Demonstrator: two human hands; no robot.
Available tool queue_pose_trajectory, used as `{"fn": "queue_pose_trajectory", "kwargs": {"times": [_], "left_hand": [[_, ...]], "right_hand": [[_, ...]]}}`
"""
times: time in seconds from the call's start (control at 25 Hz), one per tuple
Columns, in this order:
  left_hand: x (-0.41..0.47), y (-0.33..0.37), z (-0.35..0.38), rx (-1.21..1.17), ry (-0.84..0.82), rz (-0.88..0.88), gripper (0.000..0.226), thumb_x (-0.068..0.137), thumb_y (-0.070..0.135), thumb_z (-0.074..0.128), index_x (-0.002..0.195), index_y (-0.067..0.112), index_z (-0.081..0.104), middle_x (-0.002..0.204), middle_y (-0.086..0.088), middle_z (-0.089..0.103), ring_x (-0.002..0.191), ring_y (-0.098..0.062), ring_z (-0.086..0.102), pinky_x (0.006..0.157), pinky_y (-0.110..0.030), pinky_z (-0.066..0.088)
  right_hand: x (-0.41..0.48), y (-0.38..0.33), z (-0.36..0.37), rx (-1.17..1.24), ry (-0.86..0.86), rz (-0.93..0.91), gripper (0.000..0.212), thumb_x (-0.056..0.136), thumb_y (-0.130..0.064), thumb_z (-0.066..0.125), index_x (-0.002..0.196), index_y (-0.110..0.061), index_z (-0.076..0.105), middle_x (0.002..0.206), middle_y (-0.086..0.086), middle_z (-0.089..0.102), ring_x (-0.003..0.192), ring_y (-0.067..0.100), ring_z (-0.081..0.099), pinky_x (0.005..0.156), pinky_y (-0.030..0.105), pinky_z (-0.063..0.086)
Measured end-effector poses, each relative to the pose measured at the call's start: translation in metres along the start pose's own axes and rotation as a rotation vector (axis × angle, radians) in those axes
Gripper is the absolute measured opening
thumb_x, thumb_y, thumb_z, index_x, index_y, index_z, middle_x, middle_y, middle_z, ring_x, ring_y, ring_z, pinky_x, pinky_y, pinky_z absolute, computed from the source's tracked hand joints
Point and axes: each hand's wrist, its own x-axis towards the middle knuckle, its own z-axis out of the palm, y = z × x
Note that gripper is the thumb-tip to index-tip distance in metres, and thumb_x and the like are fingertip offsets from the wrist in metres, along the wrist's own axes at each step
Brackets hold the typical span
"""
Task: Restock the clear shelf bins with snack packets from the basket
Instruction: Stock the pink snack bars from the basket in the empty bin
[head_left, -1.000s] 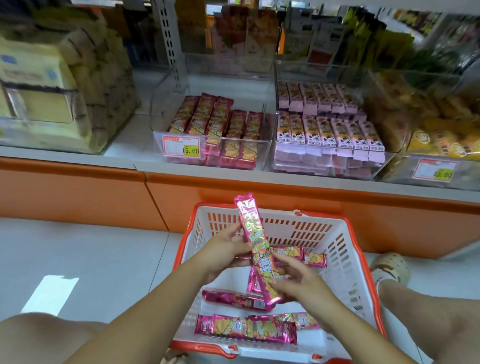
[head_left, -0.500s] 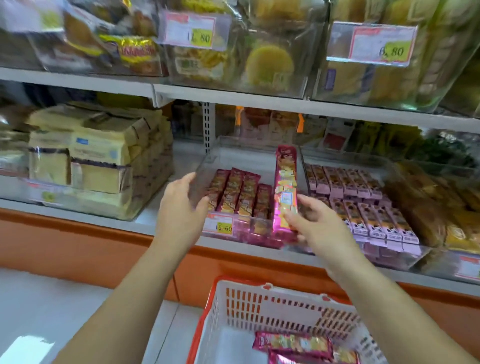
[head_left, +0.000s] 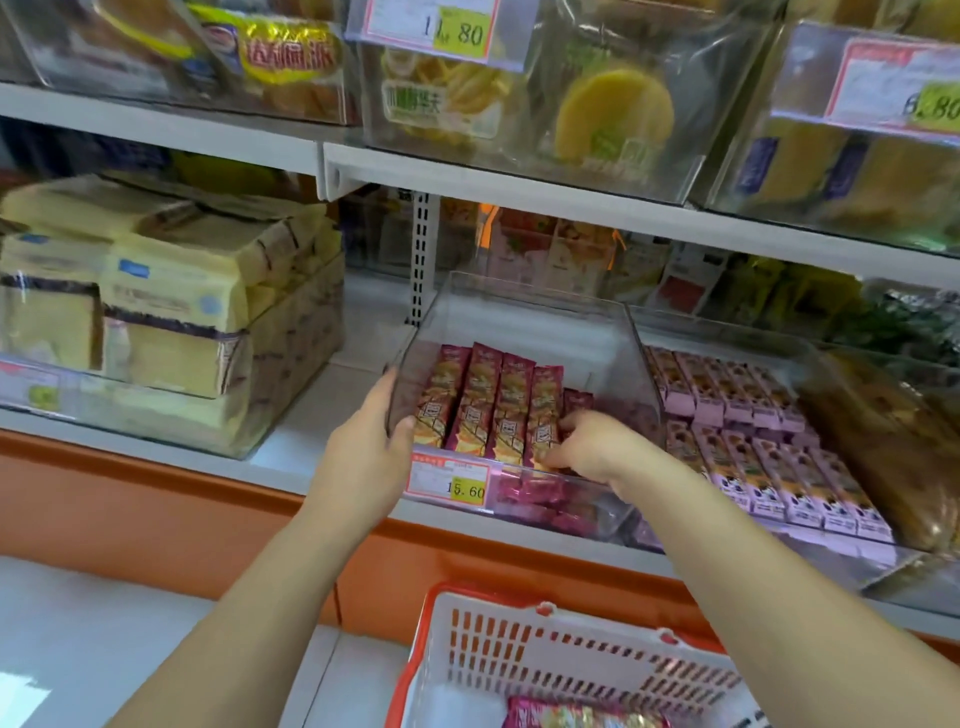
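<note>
Head view: the left hand (head_left: 363, 457) grips the front left corner of the clear bin (head_left: 530, 312). The right hand (head_left: 597, 447) reaches inside, fingers curled on the lower end of the rightmost packet (head_left: 545, 405) in a row of snack packets (head_left: 480, 400). Purple packs (head_left: 753, 447) crowd the right side and yellow cake packs (head_left: 156, 312) the left. The basket (head_left: 571, 660) stands below the white shelf (head_left: 332, 395), on a pale floor (head_left: 78, 623).

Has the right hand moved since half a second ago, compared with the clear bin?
Yes. The right hand has gone forward, over the front wall of the clear bin, and now holds a packet inside it.
</note>
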Motion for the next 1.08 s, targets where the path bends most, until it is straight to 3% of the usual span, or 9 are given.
{"fn": "queue_pose_trajectory", "kwargs": {"times": [0.28,0.4,0.48,0.56,0.68,0.76,0.84,0.96,1.08], "left_hand": [[-0.001,-0.002,0.001,-0.031,0.000,0.036,0.055,0.098,0.021,0.050,0.148,0.028,0.030,0.133,-0.004,0.056,0.122,-0.025,0.050,0.082,-0.025,0.035],[-0.013,0.002,0.000,0.121,0.193,0.230,0.058,0.094,0.015,0.057,0.147,0.014,0.033,0.142,-0.008,0.046,0.131,-0.022,0.040,0.104,-0.026,0.028],[-0.032,0.014,0.005,0.151,0.308,0.470,0.049,0.091,0.012,0.057,0.138,0.010,0.044,0.132,-0.008,0.052,0.123,-0.022,0.045,0.105,-0.027,0.029],[-0.061,0.024,0.027,0.132,0.159,0.620,0.042,0.089,0.014,0.053,0.132,0.015,0.051,0.126,-0.001,0.054,0.116,-0.017,0.049,0.100,-0.027,0.038],[-0.107,0.012,0.084,0.214,-0.299,0.581,0.040,0.092,0.023,0.049,0.132,0.029,0.050,0.133,0.010,0.048,0.120,-0.010,0.049,0.094,-0.032,0.047],[-0.130,-0.017,0.124,0.321,-0.545,0.437,0.045,0.095,0.026,0.049,0.139,0.032,0.042,0.146,0.013,0.036,0.131,-0.009,0.040,0.102,-0.034,0.043],[-0.147,-0.046,0.157,0.389,-0.705,0.290,0.049,0.098,0.028,0.049,0.145,0.030,0.035,0.153,0.009,0.028,0.136,-0.012,0.035,0.109,-0.030,0.034],[-0.165,-0.083,0.188,0.350,-0.806,0.127,0.050,0.098,0.028,0.048,0.146,0.027,0.033,0.151,0.004,0.032,0.129,-0.015,0.043,0.105,-0.028,0.036],[-0.176,-0.106,0.202,0.436,-0.906,0.060,0.050,0.098,0.029,0.049,0.145,0.028,0.033,0.152,0.004,0.031,0.126,-0.016,0.047,0.102,-0.028,0.040]], "right_hand": [[-0.013,0.003,-0.005,-0.105,0.059,-0.057,0.061,0.088,-0.033,0.067,0.139,-0.007,0.046,0.133,0.012,0.057,0.117,0.028,0.057,0.098,0.035,0.047],[-0.053,0.024,-0.002,0.226,0.360,-0.354,0.050,0.091,-0.030,0.063,0.138,-0.027,0.046,0.121,-0.003,0.061,0.100,0.010,0.061,0.086,0.027,0.052],[-0.083,0.052,-0.006,0.565,0.239,-0.444,0.026,0.093,-0.022,0.062,0.118,-0.027,0.059,0.099,-0.003,0.066,0.079,0.004,0.063,0.069,0.018,0.052],[-0.096,0.094,0.001,0.646,-0.113,-0.356,0.015,0.094,-0.019,0.060,0.108,-0.022,0.065,0.091,0.002,0.072,0.075,0.010,0.068,0.066,0.021,0.054],[-0.071,0.178,0.051,0.202,-0.404,-0.073,0.012,0.095,-0.023,0.058,0.102,-0.027,0.066,0.089,-0.006,0.072,0.077,0.013,0.068,0.067,0.024,0.051],[-0.046,0.228,0.106,0.094,-0.337,0.074,0.016,0.096,-0.016,0.052,0.103,-0.022,0.066,0.097,0.000,0.069,0.077,0.019,0.060,0.067,0.028,0.046],[-0.027,0.269,0.153,0.076,-0.201,0.143,0.030,0.095,-0.010,0.051,0.123,-0.012,0.060,0.119,0.011,0.065,0.091,0.023,0.060,0.075,0.027,0.045],[-0.014,0.308,0.199,-0.089,-0.099,0.077,0.050,0.093,-0.018,0.054,0.142,-0.018,0.043,0.144,0.011,0.045,0.125,0.029,0.048,0.103,0.035,0.042],[-0.013,0.321,0.229,-0.237,-0.131,0.040,0.066,0.088,-0.023,0.059,0.148,-0.022,0.030,0.150,0.008,0.034,0.136,0.031,0.033,0.110,0.039,0.033]]}}
